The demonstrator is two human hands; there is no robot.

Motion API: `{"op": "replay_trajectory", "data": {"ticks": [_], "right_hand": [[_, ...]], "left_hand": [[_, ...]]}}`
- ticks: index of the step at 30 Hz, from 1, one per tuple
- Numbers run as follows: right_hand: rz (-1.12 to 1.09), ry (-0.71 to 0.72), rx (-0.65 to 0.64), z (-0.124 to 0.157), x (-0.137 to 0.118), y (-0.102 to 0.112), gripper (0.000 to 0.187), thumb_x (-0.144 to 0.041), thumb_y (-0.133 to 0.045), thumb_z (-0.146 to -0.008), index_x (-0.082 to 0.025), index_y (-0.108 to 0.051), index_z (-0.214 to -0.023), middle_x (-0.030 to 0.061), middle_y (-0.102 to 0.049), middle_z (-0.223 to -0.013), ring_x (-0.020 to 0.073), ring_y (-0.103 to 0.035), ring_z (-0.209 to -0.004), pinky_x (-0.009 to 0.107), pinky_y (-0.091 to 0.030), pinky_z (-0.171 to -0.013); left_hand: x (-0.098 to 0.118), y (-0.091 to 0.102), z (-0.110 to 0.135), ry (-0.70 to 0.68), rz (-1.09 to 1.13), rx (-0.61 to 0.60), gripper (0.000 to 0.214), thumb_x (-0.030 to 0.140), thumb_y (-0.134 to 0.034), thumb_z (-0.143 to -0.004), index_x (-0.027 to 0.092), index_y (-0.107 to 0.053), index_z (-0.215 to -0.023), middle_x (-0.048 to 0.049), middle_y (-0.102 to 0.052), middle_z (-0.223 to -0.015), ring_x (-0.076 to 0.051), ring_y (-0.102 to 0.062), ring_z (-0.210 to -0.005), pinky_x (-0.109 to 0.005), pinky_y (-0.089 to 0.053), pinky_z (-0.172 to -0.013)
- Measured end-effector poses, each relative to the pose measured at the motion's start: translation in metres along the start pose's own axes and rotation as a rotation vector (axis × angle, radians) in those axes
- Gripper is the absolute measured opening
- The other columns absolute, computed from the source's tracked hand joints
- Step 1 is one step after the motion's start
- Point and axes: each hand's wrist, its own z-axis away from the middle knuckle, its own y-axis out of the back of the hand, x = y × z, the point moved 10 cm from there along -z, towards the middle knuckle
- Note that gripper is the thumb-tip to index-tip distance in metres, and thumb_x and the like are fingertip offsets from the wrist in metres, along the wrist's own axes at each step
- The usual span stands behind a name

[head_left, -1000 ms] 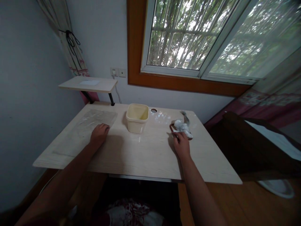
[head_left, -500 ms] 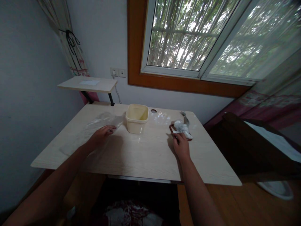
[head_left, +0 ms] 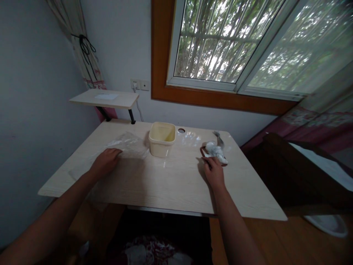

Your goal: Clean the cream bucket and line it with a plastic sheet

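Honestly, both sides of one pale wood-grain worktop [head_left: 173, 184] are kept busy

So, on the left, a see-through, wrinkled plastic sheet [head_left: 129, 141] is spread across the worktop, with the left hand [head_left: 106, 162] laid over it, back up and fingers bent. Whether any plastic is actually pinched can't be told, as the fingertips are mostly hidden. The hand is probably kept low like that so such light, slippery film can be controlled.

Over on the right, the right hand [head_left: 213, 169] is held close to a thin reddish-brown rim [head_left: 202, 150], thumb and fingers drawn up to its near side. Contact looks likely, but a firm grip can't be made out. A crumpled white, soft-looking bundle [head_left: 215, 149] is set by that rim, and a grey, tuft-like piece [head_left: 220, 140] is left just behind it; what they're made of can't be seen.

Between the two hands, towards the wall, a cream, square-mouthed plastic tub [head_left: 160, 149] is stood upright. It was likely put mid-worktop so it could be reached from either side without arms being crossed.
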Motion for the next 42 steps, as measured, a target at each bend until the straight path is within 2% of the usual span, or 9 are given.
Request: {"op": "replay_trajectory", "data": {"ticks": [4,7,9,13,17,22,32,37,42], "right_hand": [[0.007,-0.011,-0.002,0.001,0.000,0.000,0.028,-0.021,-0.052,-0.089,-0.019,-0.073,-0.107,0.0118,-0.065,-0.102,0.0283,-0.061,-0.098,0.047,-0.050,-0.092],[0.015,-0.016,-0.002,0.001,0.001,0.000,0.028,-0.021,-0.052,-0.089,-0.019,-0.073,-0.108,0.0110,-0.065,-0.101,0.0284,-0.061,-0.099,0.046,-0.050,-0.091],[0.008,-0.021,0.006,0.002,0.002,0.001,0.028,-0.020,-0.052,-0.089,-0.020,-0.073,-0.108,0.0103,-0.065,-0.101,0.0277,-0.062,-0.098,0.046,-0.050,-0.091],[-0.013,-0.030,0.026,0.002,0.002,0.003,0.028,-0.019,-0.052,-0.089,-0.020,-0.073,-0.107,0.0099,-0.065,-0.101,0.0265,-0.062,-0.096,0.044,-0.052,-0.088],[-0.016,-0.034,0.028,0.001,0.003,0.003,0.027,-0.021,-0.053,-0.089,-0.020,-0.074,-0.107,0.0099,-0.065,-0.100,0.0264,-0.062,-0.095,0.044,-0.052,-0.087],[-0.031,-0.037,0.023,0.000,0.003,0.003,0.026,-0.022,-0.053,-0.090,-0.020,-0.074,-0.105,0.0100,-0.066,-0.100,0.0264,-0.063,-0.093,0.044,-0.052,-0.086],[-0.034,-0.021,0.007,0.000,0.002,0.001,0.027,-0.021,-0.052,-0.090,-0.020,-0.075,-0.105,0.0097,-0.067,-0.098,0.0268,-0.063,-0.093,0.045,-0.051,-0.088],[-0.023,-0.017,-0.009,0.000,0.002,0.000,0.028,-0.020,-0.053,-0.087,-0.021,-0.074,-0.104,0.0090,-0.067,-0.097,0.0265,-0.063,-0.093,0.045,-0.051,-0.088],[-0.016,-0.022,-0.032,0.000,0.000,-0.002,0.028,-0.020,-0.053,-0.087,-0.022,-0.074,-0.105,0.0089,-0.067,-0.099,0.0267,-0.063,-0.094,0.044,-0.051,-0.088]], "left_hand": [[0.003,0.001,-0.025,0.009,-0.080,0.003,0.042,0.030,-0.039,-0.097,0.020,-0.066,-0.127,-0.0130,-0.068,-0.124,-0.030,-0.061,-0.113,-0.046,-0.046,-0.104],[0.015,0.001,-0.056,0.031,-0.081,0.018,0.042,0.028,-0.038,-0.096,0.024,-0.065,-0.129,-0.0114,-0.065,-0.124,-0.028,-0.058,-0.117,-0.041,-0.045,-0.104],[0.021,-0.003,-0.076,0.076,-0.061,0.008,0.042,0.025,-0.039,-0.095,0.026,-0.063,-0.130,-0.0102,-0.062,-0.128,-0.026,-0.059,-0.116,-0.038,-0.048,-0.099],[0.032,-0.014,-0.110,0.142,-0.090,-0.032,0.049,0.023,-0.038,-0.095,0.024,-0.054,-0.141,-0.0164,-0.057,-0.132,-0.029,-0.064,-0.100,-0.041,-0.052,-0.083],[0.037,-0.029,-0.128,0.183,-0.088,-0.087,0.050,0.019,-0.036,-0.095,0.022,-0.051,-0.143,-0.0199,-0.059,-0.128,-0.029,-0.066,-0.095,-0.042,-0.051,-0.082],[0.032,-0.040,-0.132,0.235,-0.108,-0.103,0.040,0.014,-0.034,-0.094,0.015,-0.063,-0.121,-0.0222,-0.062,-0.118,-0.031,-0.068,-0.094,-0.044,-0.051,-0.082],[0.022,-0.039,-0.121,0.209,-0.066,0.038,0.030,0.025,-0.037,-0.099,0.016,-0.062,-0.112,-0.0166,-0.064,-0.117,-0.027,-0.067,-0.100,-0.038,-0.051,-0.087],[0.018,-0.029,-0.112,0.179,0.072,0.143,0.023,0.029,-0.044,-0.096,0.019,-0.062,-0.107,-0.0117,-0.067,-0.112,-0.025,-0.065,-0.103,-0.034,-0.050,-0.089],[0.017,-0.009,-0.090,0.126,0.181,0.272,0.023,0.032,-0.048,-0.092,0.020,-0.063,-0.103,-0.0088,-0.067,-0.103,-0.022,-0.064,-0.095,-0.033,-0.051,-0.087]]}}
